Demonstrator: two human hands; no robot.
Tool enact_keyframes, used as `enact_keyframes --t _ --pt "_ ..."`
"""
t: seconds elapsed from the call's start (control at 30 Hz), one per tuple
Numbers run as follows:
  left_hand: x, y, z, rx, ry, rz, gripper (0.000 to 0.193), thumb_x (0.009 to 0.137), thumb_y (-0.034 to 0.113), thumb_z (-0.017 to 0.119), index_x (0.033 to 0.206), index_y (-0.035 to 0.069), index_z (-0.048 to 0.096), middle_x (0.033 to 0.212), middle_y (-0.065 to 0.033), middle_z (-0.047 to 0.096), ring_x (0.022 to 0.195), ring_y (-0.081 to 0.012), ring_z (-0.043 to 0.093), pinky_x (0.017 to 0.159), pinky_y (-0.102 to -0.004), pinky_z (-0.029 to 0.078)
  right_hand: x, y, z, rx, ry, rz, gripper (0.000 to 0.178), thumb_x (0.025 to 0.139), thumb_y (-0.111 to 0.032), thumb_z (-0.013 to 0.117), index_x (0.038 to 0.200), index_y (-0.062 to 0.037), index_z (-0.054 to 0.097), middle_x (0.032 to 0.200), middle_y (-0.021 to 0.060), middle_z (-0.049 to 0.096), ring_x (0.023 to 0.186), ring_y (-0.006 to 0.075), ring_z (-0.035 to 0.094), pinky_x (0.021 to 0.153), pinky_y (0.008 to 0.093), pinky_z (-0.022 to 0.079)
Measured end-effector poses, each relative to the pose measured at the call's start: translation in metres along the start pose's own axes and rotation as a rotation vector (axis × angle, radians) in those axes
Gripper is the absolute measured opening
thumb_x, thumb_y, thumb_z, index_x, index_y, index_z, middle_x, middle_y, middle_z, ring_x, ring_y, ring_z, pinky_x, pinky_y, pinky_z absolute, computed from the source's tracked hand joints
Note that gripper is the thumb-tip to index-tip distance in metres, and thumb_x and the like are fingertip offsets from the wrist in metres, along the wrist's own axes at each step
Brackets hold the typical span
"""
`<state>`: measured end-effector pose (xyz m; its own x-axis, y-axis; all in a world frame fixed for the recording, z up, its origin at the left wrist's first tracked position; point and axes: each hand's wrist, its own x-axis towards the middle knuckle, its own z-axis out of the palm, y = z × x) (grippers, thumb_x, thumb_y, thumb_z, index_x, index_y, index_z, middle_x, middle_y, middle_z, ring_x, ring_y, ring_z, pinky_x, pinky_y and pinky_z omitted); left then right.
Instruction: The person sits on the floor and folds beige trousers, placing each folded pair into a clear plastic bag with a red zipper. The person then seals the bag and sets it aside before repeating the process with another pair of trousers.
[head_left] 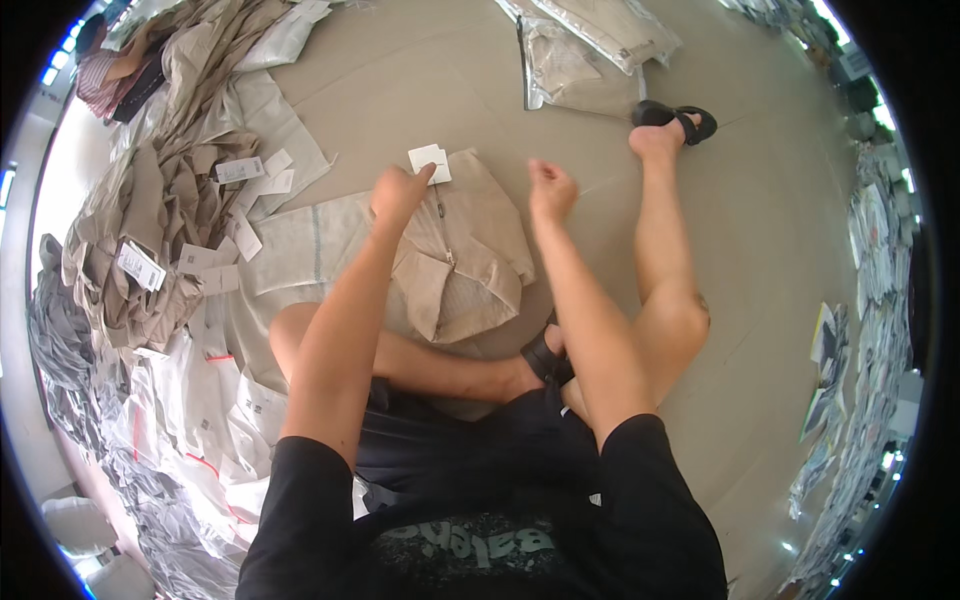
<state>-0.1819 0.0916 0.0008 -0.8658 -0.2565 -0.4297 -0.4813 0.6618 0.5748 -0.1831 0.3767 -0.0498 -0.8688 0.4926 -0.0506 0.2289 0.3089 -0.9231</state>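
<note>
Pinching a white tag, left hand; folded beige garment lengthwise away; right hand fisted.

Matt beige woven cloth garment; white paper tag; glossy clear plastic bags; smooth floor

Beige folded garment; white tag; black sandal.

Folded garment on the floor before the person, paper tag at its far edge, heap of garments left, bagged garments far right.
</note>
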Motion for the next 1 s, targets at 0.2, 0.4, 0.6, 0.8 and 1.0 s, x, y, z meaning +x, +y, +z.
enact_keyframes --t 0.2,0.4,0.6,0.8,1.0 --pt "0.027 -0.013 0.02 -0.08 0.09 0.082 0.045 0.08 0.043 0.088 0.085 -0.002 0.08 0.079 -0.0175 0.077 0.078 -0.0327 0.077 0.072 -0.0428 0.058 0.014 0.034 -0.067 -0.714 0.196 -0.266 0.046 0.099 -0.02 0.072 0.141 -0.0013 0.066 0.142 0.019 0.067 0.133 0.0389 0.061 0.109 0.0486 0.051" --pt "-0.015 -0.007 0.006 -0.321 0.338 0.183 0.032 0.085 0.027 0.08 0.095 -0.002 0.073 0.081 -0.0173 0.075 0.078 -0.0354 0.074 0.071 -0.0465 0.056 -0.024 0.015 -0.043 -0.315 -0.35 -0.143 0.058 0.1 -0.028 0.074 0.149 -0.0005 0.06 0.143 0.0243 0.067 0.125 0.04 0.068 0.107 0.0477 0.054" --pt "-0.091 -0.024 0.006 0.306 0.24 0.219 0.039 0.094 0.033 0.067 0.111 -0.002 0.068 0.096 -0.0283 0.077 0.092 -0.0483 0.075 0.086 -0.0554 0.06 -0.07 0.016 -0.015 -0.261 -0.489 -0.064 0.1 0.088 -0.055 0.084 0.158 0.0065 0.047 0.158 0.0291 0.053 0.145 0.0403 0.054 0.12 0.0475 0.045" --pt "-0.112 -0.067 0.027 -0.094 0.451 0.192 0.078 0.089 0.053 0.083 0.127 -0.011 0.063 0.098 -0.0258 0.077 0.092 -0.0452 0.074 0.087 -0.0485 0.059 -0.075 0.004 -0.027 -0.404 -0.602 -0.036 0.14 0.07 -0.066 0.094 0.168 0.0074 0.025 0.17 0.0302 0.035 0.158 0.0425 0.036 0.127 0.0484 0.038" --pt "-0.113 -0.141 0.045 -0.662 0.111 -0.237 0.09 0.087 0.051 0.089 0.137 -0.017 0.057 0.114 -0.0189 0.072 0.105 -0.0284 0.071 0.09 -0.0409 0.056 -0.085 -0.008 -0.018 -0.361 -0.631 0.031 0.15 0.064 -0.064 0.098 0.167 0.0105 0.019 0.171 0.0315 0.03 0.16 0.0429 0.032 0.129 0.0486 0.035"
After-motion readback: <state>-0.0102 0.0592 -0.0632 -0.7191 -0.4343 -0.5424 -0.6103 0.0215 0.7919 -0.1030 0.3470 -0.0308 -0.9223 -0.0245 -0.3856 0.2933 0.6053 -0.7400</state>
